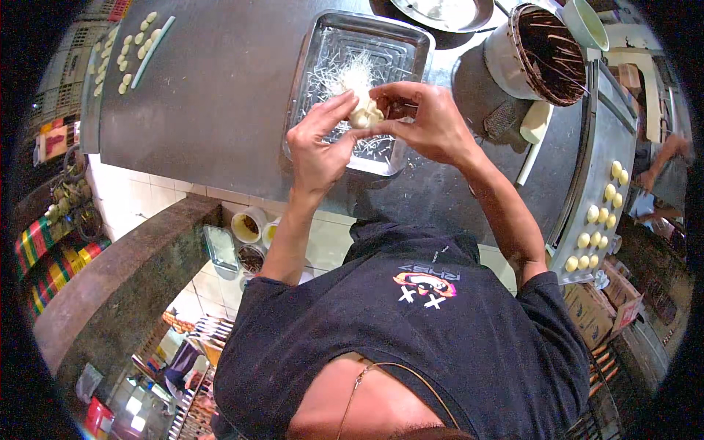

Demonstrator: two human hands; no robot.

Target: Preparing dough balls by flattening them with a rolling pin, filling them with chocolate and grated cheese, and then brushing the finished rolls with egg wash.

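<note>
A small, pale piece of dough (366,115) with a gathered, uneven surface is pinched between my two hands. My left hand (323,139) has its thumb and fingertips on the dough's left and lower side. From the right, my right hand (431,121) curls round it with thumb below and fingers above, so part of the dough is hidden. Both hands are over a rectangular metal tray (422,55) strewn with fine white shreds (356,72), heaped most thickly just beyond the dough.
Dough pieces (141,38) and a dough strip (152,53) lie far left on the dark table (213,81). To the right stand a bucket (506,62) smeared with dark brown paste, a pale-bladed spatula (537,121) and a tray (587,187) of dough balls. Another person's arm (666,154) shows far right.
</note>
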